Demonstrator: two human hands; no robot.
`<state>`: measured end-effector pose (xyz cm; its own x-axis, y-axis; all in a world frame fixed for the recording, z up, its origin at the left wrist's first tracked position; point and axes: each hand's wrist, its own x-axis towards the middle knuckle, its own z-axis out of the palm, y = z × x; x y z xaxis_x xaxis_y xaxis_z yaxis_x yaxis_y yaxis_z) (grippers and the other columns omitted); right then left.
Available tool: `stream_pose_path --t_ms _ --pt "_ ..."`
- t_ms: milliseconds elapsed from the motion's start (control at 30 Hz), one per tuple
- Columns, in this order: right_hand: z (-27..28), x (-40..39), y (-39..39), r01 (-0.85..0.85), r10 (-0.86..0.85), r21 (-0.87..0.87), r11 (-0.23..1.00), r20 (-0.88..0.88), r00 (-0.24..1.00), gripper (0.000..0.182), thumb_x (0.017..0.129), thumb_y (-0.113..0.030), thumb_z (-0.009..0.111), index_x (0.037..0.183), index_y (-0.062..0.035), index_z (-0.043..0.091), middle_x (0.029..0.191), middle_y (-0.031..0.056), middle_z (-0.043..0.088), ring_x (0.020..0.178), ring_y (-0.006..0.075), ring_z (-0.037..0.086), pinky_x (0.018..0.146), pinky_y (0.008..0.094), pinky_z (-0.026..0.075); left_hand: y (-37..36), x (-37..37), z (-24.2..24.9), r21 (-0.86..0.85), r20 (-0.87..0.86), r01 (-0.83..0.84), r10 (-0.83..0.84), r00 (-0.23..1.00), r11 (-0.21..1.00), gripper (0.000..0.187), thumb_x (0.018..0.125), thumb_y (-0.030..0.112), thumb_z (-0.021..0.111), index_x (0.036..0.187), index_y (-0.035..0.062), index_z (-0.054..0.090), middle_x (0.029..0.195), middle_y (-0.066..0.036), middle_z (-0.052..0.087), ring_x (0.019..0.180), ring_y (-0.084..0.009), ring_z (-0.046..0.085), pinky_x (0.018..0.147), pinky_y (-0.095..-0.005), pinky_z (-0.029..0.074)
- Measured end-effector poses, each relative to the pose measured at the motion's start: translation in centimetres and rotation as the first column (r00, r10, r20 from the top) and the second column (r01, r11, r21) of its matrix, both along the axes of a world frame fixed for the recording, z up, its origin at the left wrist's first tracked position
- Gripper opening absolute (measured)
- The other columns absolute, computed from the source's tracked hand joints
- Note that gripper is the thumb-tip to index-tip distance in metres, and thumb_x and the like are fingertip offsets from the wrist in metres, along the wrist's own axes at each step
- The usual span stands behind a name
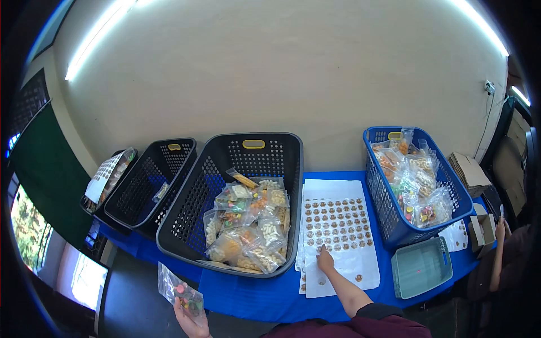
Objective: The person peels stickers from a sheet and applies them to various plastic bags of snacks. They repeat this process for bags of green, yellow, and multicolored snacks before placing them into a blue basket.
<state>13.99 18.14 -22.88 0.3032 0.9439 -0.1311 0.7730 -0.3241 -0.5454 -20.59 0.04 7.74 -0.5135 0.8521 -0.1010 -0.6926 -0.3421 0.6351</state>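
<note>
My left hand (190,322) is closed around the lower end of a clear plastic bag (183,293), raised in front of the table's left part. Red, green and dark round snacks show inside the bag. My right hand (325,260) rests on a sheet of round brown stickers (337,225), at the lower left of the sticker rows. Its index finger points up toward the bottom row and the other fingers are curled; whether a sticker is pinched there is too small to see. The sheet's lower part is mostly bare white, with a few lone stickers.
A large black basket (164,239) with bagged snacks stands left of the sheets; two smaller black baskets are farther left. On the right are a blue basket (389,225) of bagged snacks, a grey-green tray (422,285), cardboard boxes (470,173) and another person's hand (500,230).
</note>
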Motion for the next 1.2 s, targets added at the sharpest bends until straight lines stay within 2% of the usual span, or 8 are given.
stream_pose_path --t_ms 233,467,667,767,867,900,1067,1200 --pt "0.3 0.4 -0.8 -0.019 0.022 0.040 0.999 -0.065 0.998 0.032 0.075 -0.012 0.056 0.102 -0.0052 0.041 0.095 0.0176 0.056 0.084 0.0334 0.056 0.070 0.0433 0.044 0.9 1.5 -0.3 -0.185 0.017 -0.049 0.053 0.998 0.982 0.029 0.084 0.025 0.043 0.106 0.0072 0.049 0.088 -0.004 0.060 0.068 -0.0137 0.062 0.052 -0.0231 0.054" --pt "-0.6 1.8 -0.3 -0.081 0.082 0.013 0.997 -0.135 0.987 0.046 0.070 -0.014 0.061 0.105 -0.0060 0.032 0.096 0.0171 0.057 0.087 0.0341 0.056 0.072 0.0427 0.043 1.4 5.8 0.6 -0.028 -0.034 0.026 -0.027 0.999 0.999 0.027 0.084 0.021 0.044 0.107 0.0062 0.047 0.094 -0.006 0.057 0.082 -0.0156 0.057 0.072 -0.0309 0.049" --pt "-0.7 2.8 0.6 -0.092 0.073 -0.090 0.992 -0.196 0.978 0.040 0.070 -0.019 0.060 0.102 -0.0078 0.039 0.092 0.0160 0.058 0.087 0.0322 0.056 0.073 0.0410 0.043 0.5 9.6 1.1 -0.101 -0.084 0.103 -0.112 0.990 0.989 0.032 0.084 0.019 0.043 0.114 0.0067 0.042 0.105 -0.010 0.052 0.092 -0.0219 0.053 0.080 -0.0357 0.045" --pt "-2.3 2.4 0.9 0.087 -0.084 -0.007 0.996 -0.341 0.936 0.029 0.071 -0.020 0.059 0.094 -0.0074 0.047 0.091 0.0150 0.058 0.087 0.0317 0.056 0.074 0.0393 0.044 0.1 10.7 0.3 -0.107 -0.102 0.117 -0.128 0.987 0.987 0.032 0.084 0.019 0.042 0.114 0.0072 0.042 0.107 -0.010 0.051 0.093 -0.0220 0.052 0.081 -0.0369 0.044" --pt "-3.5 1.9 2.2 0.144 -0.170 -0.093 0.985 -0.403 0.899 0.025 0.070 -0.018 0.059 0.091 -0.0074 0.053 0.091 0.0144 0.059 0.083 0.0301 0.057 0.074 0.0368 0.044 -0.7 12.2 0.3 -0.113 -0.093 0.120 -0.130 0.987 0.986 0.033 0.084 0.019 0.042 0.115 0.0075 0.041 0.108 -0.011 0.051 0.093 -0.0233 0.052 0.081 -0.0374 0.044" --pt "-3.7 1.9 2.4 0.067 -0.120 -0.129 0.989 -0.457 0.881 0.024 0.071 -0.019 0.059 0.092 -0.0072 0.055 0.092 0.0137 0.059 0.084 0.0293 0.057 0.074 0.0360 0.044 -1.0 13.0 0.6 -0.128 -0.102 0.112 -0.125 0.987 0.985 0.033 0.084 0.020 0.043 0.115 0.0076 0.041 0.108 -0.011 0.051 0.093 -0.0238 0.052 0.081 -0.0376 0.044" --pt "-2.7 3.1 1.5 -0.245 -0.055 -0.269 0.932 -0.770 0.636 0.031 0.075 -0.022 0.058 0.102 -0.0064 0.055 0.100 0.0094 0.057 0.095 0.0240 0.052 0.080 0.0327 0.039 -2.6 15.9 0.3 -0.236 -0.169 0.107 -0.149 0.974 0.966 0.034 0.083 0.019 0.044 0.115 0.0060 0.040 0.106 -0.012 0.051 0.092 -0.0289 0.053 0.079 -0.0414 0.045" --pt "7.5 7.5 -1.6 -0.275 -0.286 -0.336 0.901 -0.936 0.205 0.033 0.077 -0.027 0.058 0.103 -0.0082 0.053 0.106 0.0064 0.052 0.105 0.0192 0.042 0.088 0.0326 0.030 -2.5 18.2 -1.3 -0.253 -0.288 0.263 -0.332 0.898 0.931 0.030 0.083 0.014 0.044 0.111 0.0038 0.041 0.104 -0.015 0.051 0.091 -0.0270 0.054 0.077 -0.0406 0.046"
